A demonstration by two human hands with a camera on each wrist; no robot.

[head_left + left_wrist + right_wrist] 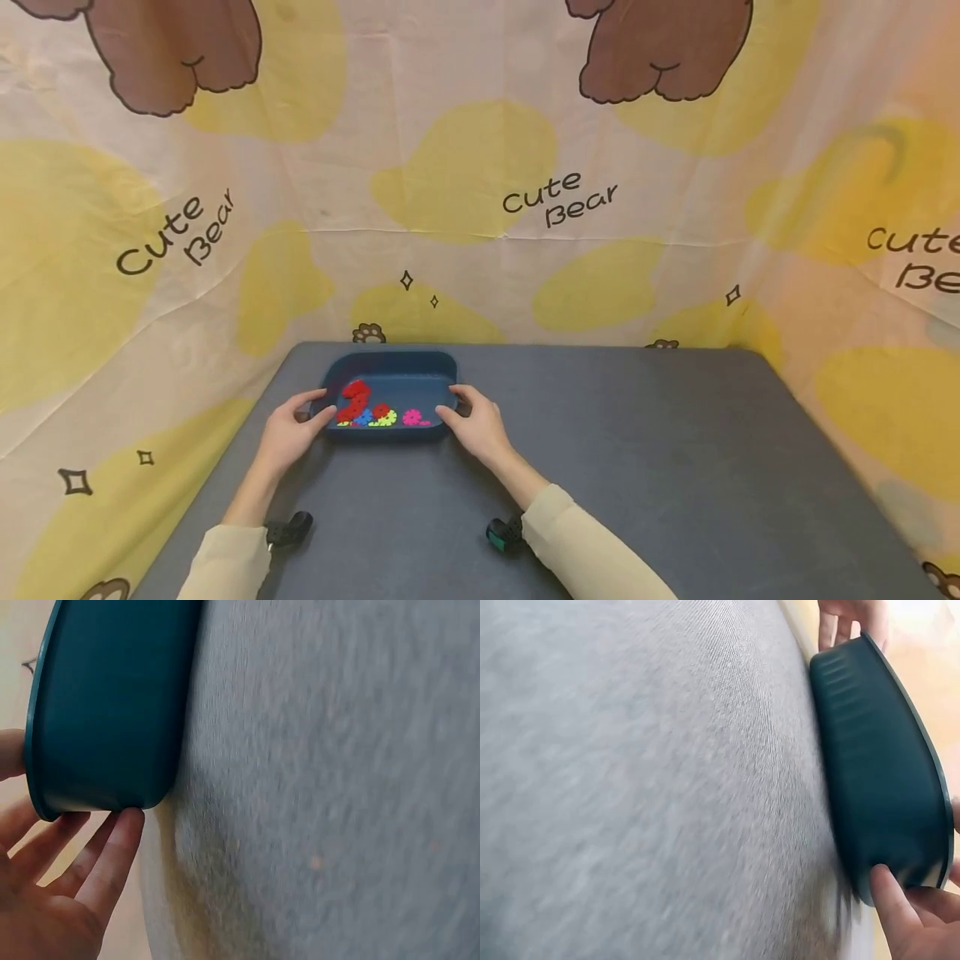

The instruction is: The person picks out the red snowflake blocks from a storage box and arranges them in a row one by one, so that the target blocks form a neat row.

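A dark teal plastic tub (427, 387) is at the far left part of the table, its long side facing me. Small notched plastic discs lie inside, along its near left part: a curved red chain of them (356, 398), a blue one (364, 417), a yellow one (387, 418) and a pink one (412, 417). My left hand (287, 435) grips the tub's left end, with fingers against the outer wall in the left wrist view. At the right end, my right hand (480, 427) holds the rim and wall. Whether the tub's base touches the table cannot be told.
The grey table (615, 450) extends to the right and toward me. Behind it and on both sides hangs a cloth printed with bears (667, 50) and yellow patches. Each wrist carries a black strap device (291, 530).
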